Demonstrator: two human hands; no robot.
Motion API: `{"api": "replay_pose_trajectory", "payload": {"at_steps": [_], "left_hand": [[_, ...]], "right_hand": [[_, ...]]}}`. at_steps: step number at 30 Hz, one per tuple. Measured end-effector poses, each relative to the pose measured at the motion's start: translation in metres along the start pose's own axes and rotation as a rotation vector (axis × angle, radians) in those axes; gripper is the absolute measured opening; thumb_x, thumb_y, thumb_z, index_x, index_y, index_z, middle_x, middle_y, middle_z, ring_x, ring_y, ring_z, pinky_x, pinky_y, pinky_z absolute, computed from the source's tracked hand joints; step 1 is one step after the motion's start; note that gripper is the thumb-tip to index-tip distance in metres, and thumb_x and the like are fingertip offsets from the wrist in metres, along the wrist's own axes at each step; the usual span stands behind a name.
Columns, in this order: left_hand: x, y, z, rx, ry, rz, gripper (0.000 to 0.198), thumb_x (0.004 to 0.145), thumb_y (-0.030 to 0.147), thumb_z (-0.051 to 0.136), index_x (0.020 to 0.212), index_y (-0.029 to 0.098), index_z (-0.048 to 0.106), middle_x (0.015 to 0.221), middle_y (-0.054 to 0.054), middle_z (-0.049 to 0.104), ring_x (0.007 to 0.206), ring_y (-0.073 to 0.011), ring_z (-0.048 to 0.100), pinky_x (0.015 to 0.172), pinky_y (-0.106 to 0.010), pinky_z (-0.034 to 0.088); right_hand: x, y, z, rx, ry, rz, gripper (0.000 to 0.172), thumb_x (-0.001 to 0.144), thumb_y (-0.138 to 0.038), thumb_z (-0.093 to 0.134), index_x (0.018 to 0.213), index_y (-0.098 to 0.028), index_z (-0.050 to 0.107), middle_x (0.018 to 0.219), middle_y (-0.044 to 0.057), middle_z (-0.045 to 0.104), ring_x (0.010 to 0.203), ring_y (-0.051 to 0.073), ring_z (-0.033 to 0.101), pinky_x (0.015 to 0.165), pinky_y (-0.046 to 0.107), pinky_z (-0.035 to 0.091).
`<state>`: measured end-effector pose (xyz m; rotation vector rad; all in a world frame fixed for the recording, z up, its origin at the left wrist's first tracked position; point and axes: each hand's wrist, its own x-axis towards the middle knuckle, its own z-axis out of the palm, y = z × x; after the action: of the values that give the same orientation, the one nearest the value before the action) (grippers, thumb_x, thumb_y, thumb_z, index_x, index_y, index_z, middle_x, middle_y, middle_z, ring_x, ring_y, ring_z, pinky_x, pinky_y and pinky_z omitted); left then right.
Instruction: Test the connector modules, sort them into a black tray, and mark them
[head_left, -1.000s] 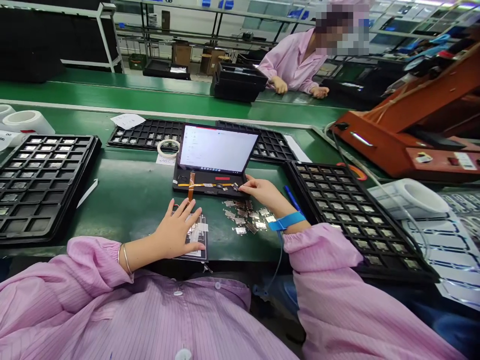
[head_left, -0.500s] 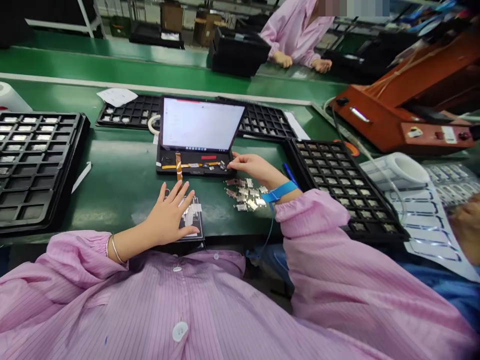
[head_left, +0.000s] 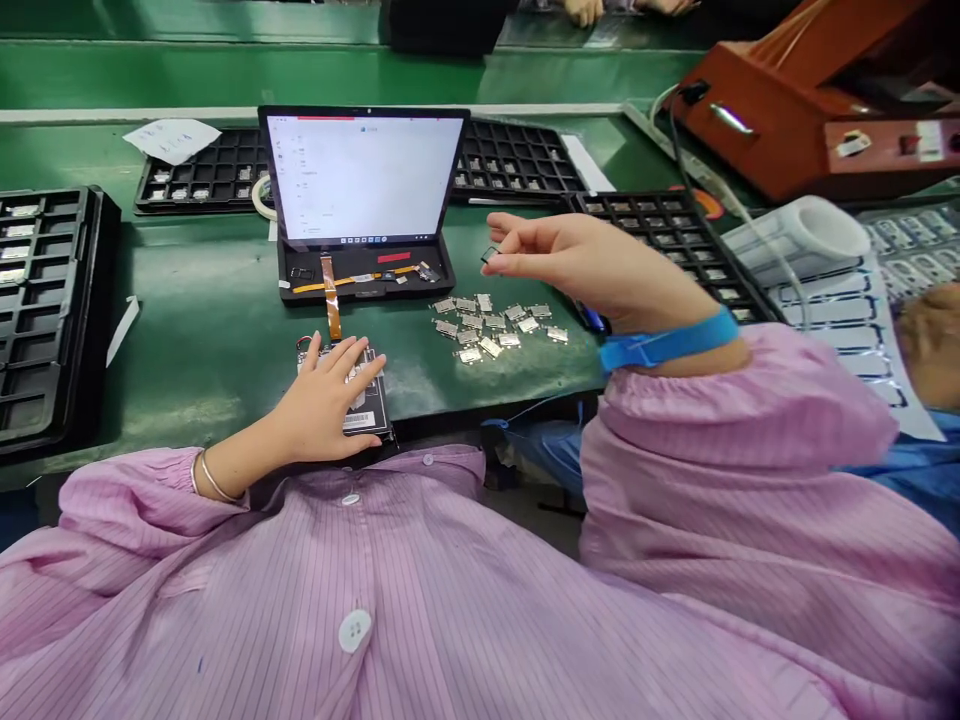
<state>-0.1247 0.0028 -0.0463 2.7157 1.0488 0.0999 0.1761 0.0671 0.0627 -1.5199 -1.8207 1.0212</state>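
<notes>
My left hand [head_left: 319, 400] lies flat with fingers spread over a flat black device [head_left: 367, 400], which carries white labels. An orange ribbon cable [head_left: 331, 300] runs from the device up to the black base [head_left: 367, 290] below a lit screen [head_left: 367, 180]. Thumb and forefinger of my right hand [head_left: 570, 260] pinch a small dark-rimmed square piece [head_left: 490, 254] in the air, right of the screen. Below that hand, several small silver metal parts [head_left: 491, 322] lie loose on the green bench [head_left: 442, 385].
Black compartment trays hold small parts: one at the left [head_left: 45, 300], one at the right [head_left: 682, 230], others behind the screen. A roll of white film [head_left: 817, 235] and an orange-brown machine [head_left: 787, 140] stand at the right. A co-worker's hand [head_left: 583, 10] shows across the bench.
My right hand has moved away from the base's right corner, up and to the right, with the small square piece in its fingers. My left hand stays on the device. The view has tilted down.
</notes>
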Motion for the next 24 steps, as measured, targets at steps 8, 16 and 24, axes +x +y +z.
{"api": "replay_pose_trajectory", "payload": {"at_steps": [8, 16, 24], "left_hand": [[-0.004, -0.004, 0.002, 0.014, 0.013, 0.014, 0.091, 0.08, 0.065, 0.058, 0.152, 0.017, 0.031, 0.16, -0.02, 0.027, 0.148, -0.0383, 0.025, 0.118, -0.068, 0.002], [-0.003, -0.003, 0.002, 0.039, 0.013, 0.015, 0.09, 0.08, 0.066, 0.057, 0.152, 0.017, 0.031, 0.161, -0.019, 0.026, 0.148, -0.039, 0.024, 0.118, -0.068, 0.001], [-0.003, -0.004, 0.001, 0.057, 0.008, 0.019, 0.09, 0.081, 0.068, 0.055, 0.152, 0.017, 0.031, 0.161, -0.018, 0.024, 0.148, -0.0387, 0.023, 0.117, -0.07, 0.002]], "right_hand": [[-0.105, 0.001, 0.055, 0.167, -0.362, 0.055, 0.024, 0.082, -0.042, 0.069, 0.068, -0.023, 0.066, 0.111, 0.006, 0.074, 0.106, 0.028, 0.068, 0.093, 0.041, 0.05], [-0.121, 0.093, 0.202, 0.446, -0.197, -0.028, 0.023, 0.082, -0.042, 0.071, 0.075, -0.021, 0.069, 0.109, 0.009, 0.07, 0.124, 0.029, 0.057, 0.107, 0.044, 0.04], [-0.125, 0.088, 0.219, 0.547, -0.269, -0.089, 0.027, 0.083, -0.047, 0.07, 0.078, -0.021, 0.071, 0.11, 0.009, 0.071, 0.129, 0.027, 0.054, 0.11, 0.043, 0.036]]}}
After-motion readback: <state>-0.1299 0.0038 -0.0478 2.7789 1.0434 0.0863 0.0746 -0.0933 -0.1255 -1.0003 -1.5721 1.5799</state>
